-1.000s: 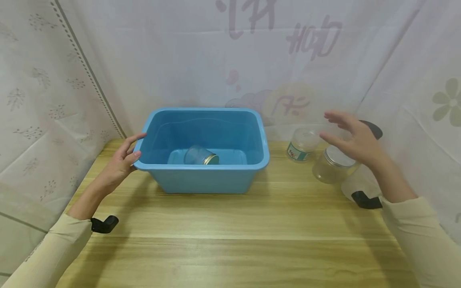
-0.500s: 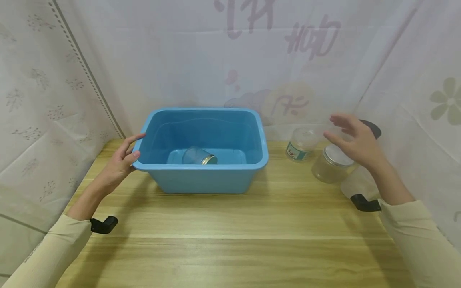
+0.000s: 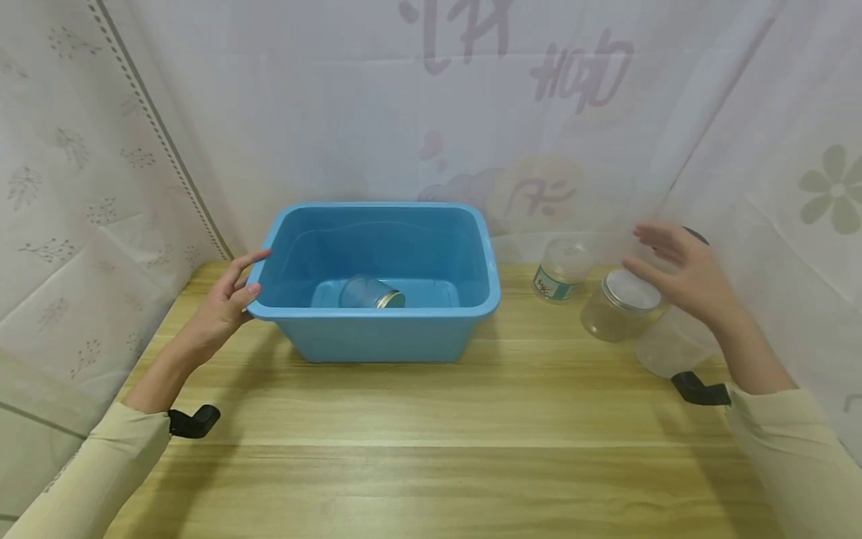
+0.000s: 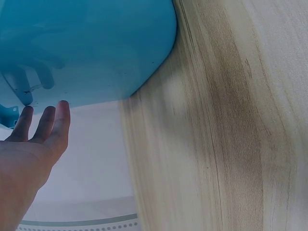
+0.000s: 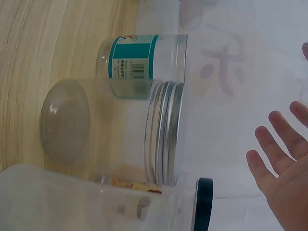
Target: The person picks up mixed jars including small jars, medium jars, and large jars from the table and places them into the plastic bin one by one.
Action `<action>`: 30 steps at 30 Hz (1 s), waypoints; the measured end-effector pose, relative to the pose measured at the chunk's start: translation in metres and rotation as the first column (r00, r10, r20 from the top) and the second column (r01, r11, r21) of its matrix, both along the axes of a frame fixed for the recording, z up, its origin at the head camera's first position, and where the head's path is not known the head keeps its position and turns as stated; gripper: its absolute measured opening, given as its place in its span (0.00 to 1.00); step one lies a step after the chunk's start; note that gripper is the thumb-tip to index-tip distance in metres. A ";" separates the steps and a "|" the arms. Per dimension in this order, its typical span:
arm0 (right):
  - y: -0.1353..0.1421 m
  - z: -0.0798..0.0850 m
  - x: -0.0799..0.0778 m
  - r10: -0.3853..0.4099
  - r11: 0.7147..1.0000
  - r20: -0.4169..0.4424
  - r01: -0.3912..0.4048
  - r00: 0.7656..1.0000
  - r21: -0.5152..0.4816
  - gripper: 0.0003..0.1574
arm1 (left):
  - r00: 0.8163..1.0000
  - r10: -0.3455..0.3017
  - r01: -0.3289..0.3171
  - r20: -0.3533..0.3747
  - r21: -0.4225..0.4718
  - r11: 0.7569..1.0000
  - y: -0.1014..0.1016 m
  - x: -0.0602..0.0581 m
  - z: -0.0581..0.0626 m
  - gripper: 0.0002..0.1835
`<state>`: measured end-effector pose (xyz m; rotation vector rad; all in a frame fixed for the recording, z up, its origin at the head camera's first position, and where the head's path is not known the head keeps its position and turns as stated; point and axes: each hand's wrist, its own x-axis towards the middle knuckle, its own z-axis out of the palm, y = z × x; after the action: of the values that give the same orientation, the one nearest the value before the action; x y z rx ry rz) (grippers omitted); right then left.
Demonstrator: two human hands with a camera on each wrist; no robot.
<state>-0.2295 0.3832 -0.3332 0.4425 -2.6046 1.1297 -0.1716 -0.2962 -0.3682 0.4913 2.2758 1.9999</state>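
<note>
My left hand [image 3: 225, 299] grips the left rim of a blue plastic tub [image 3: 377, 337], thumb on top and fingers reaching under the edge. Inside the tub a clear jar [image 3: 362, 290] with a gold lid lies on its side. My right hand [image 3: 697, 281] hovers over the jars at the right, fingers spread and holding nothing. Below it stand a clear jar with a silver screw lid [image 3: 616, 311] and a tall translucent container [image 3: 670, 348]. A lidless-looking clear jar with a teal label [image 3: 555, 277] stands farther back. In the right wrist view, the hand [image 5: 288, 178] is apart from them.
A black lid [image 5: 204, 204] shows beside the silver-lidded jar, and a yellow label [image 5: 137, 186] shows behind it. The wooden table [image 3: 417, 449] is bounded by patterned white cloth [image 3: 337, 112] at the back and sides.
My right hand has moved slightly right and down over the jars. My left hand stays on the tub's rim, and the tub and jars have not moved.
</note>
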 end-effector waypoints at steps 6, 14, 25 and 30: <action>0.013 -0.004 0.004 -0.027 1.000 0.028 0.027 0.999 -0.002 0.37 | 1.000 0.007 -0.006 0.002 -0.014 1.000 -0.001 0.000 0.000 0.28; 0.034 -0.009 0.018 -0.047 0.997 0.039 0.049 0.998 -0.057 0.32 | 1.000 0.002 -0.002 -0.002 -0.010 1.000 0.000 0.000 -0.001 0.28; 0.058 -0.021 0.024 0.001 0.991 -0.004 -0.001 1.000 -0.137 0.32 | 1.000 -0.001 0.001 0.004 -0.011 1.000 0.000 0.000 0.000 0.28; 0.066 -0.021 0.026 0.016 0.990 0.021 -0.013 1.000 -0.138 0.33 | 1.000 0.006 -0.006 0.005 -0.011 1.000 0.000 -0.001 0.000 0.28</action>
<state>-0.2031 0.4490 -0.3544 0.4213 -2.5248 1.3163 -0.1723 -0.2964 -0.3681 0.4785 2.2874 1.9877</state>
